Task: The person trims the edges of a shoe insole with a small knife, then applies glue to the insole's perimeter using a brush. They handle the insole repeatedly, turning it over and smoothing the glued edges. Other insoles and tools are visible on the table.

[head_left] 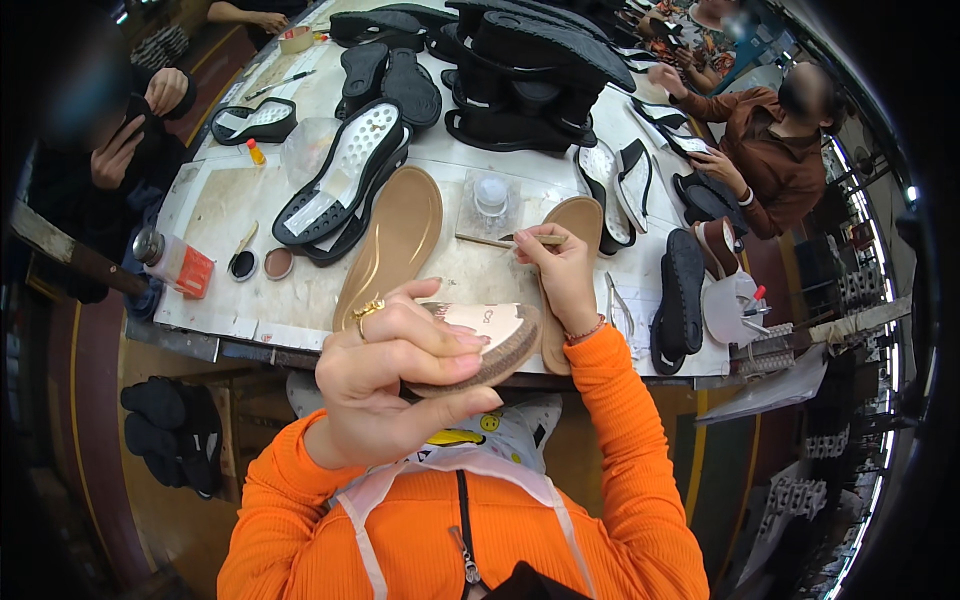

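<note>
My left hand (400, 365), a gold ring on one finger, is closed around a shoe sole (480, 340) with a pale upper face and a rough brown edge, raised in front of the table. My fingers hide part of it. Further off to the right, my right hand (555, 265) pinches a thin stick-like tool (545, 239); its working end is too small to make out. Beyond that hand is a small clear jar (490, 196) on a clear base. One tan insole (400, 225) lies left of the jar; a second tan insole (578, 215) lies partly under my right wrist.
Black soles (535, 70) are piled at the back of the table (225, 190). On the left are a glue bottle (180, 262), two small round pots (243, 265) and a black-rimmed sole (345, 175). Tweezers (620, 305) and a dark sole (678, 295) lie right. Co-workers sit around.
</note>
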A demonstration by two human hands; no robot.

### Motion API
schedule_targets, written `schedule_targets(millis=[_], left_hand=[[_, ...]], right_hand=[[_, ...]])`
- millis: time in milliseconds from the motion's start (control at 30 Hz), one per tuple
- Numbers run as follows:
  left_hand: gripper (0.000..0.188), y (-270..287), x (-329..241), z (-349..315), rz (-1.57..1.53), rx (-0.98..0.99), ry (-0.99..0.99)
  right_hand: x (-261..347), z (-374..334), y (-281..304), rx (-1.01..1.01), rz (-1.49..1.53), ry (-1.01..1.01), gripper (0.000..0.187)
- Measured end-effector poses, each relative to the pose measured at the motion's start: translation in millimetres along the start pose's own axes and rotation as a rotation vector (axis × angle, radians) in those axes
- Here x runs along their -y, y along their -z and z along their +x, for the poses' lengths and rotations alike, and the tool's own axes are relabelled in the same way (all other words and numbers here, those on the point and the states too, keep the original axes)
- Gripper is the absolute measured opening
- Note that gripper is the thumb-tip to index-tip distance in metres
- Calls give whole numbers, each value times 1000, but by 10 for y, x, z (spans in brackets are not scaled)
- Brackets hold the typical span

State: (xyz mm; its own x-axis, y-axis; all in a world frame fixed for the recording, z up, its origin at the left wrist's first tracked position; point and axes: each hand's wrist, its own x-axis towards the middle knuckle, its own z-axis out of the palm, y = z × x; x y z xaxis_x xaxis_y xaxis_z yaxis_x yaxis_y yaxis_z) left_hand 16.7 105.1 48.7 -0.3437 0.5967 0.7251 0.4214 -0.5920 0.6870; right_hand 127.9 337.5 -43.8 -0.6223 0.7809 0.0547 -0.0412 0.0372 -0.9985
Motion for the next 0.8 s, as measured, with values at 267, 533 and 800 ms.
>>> schedule_targets(millis=[267,533,800], left_hand=[[25,-2,9,55,36,-14,2],[24,-43,-27,60,15,17,0],[28,-57,-42,42,8,56,-5]], right_hand=[[-7,-5,-7,-3,7,11,17],[-43,9,12,14,29,11,15],[-66,19,27,18,17,16,13]])
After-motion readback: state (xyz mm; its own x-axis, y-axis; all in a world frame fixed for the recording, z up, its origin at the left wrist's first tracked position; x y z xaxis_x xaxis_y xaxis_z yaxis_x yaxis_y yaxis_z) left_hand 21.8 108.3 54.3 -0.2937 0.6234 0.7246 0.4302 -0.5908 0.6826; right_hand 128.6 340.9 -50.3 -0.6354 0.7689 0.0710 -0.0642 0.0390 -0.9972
